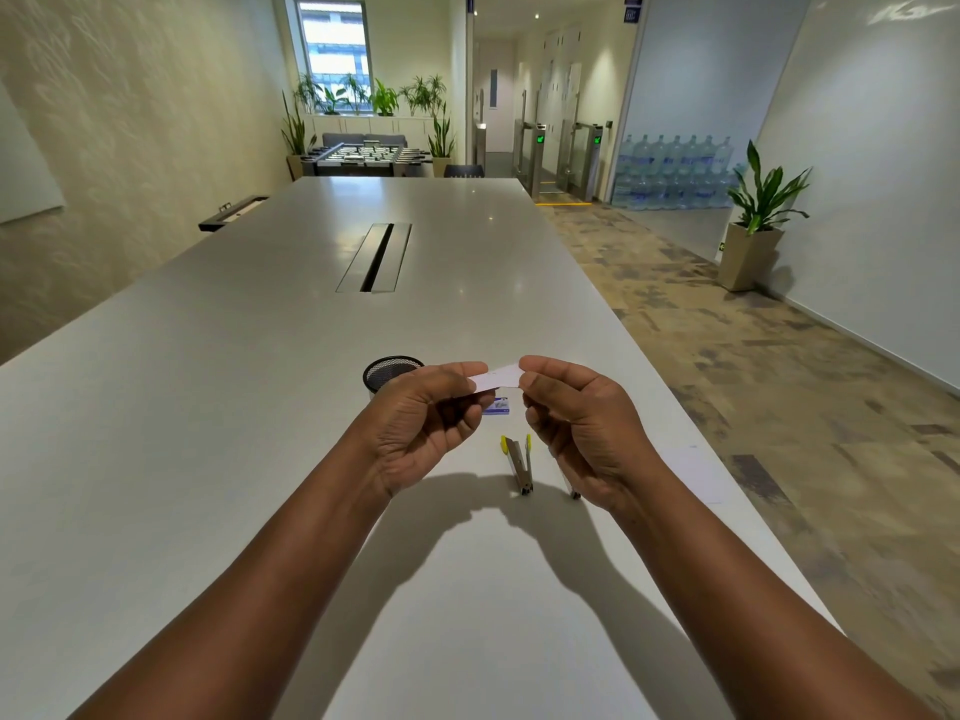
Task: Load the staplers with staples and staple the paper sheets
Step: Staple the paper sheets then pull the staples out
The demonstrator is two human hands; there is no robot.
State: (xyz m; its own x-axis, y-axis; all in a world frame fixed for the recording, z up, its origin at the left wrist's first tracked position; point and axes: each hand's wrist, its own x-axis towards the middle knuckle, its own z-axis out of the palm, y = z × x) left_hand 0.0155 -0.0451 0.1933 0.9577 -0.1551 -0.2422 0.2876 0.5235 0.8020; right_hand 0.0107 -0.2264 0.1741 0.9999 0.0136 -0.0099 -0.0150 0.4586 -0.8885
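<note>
2 hands pinch small white slip — between fingertips.

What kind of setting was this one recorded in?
Most likely an office break or meeting area: a long white table with a cable slot, a foosball table at the far end, access turnstiles and stacked water bottles beside the corridor.

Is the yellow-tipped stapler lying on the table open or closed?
Open. The stapler lies on the white table with its two arms splayed in a V, joined only at the hinge end nearest the person.
</note>
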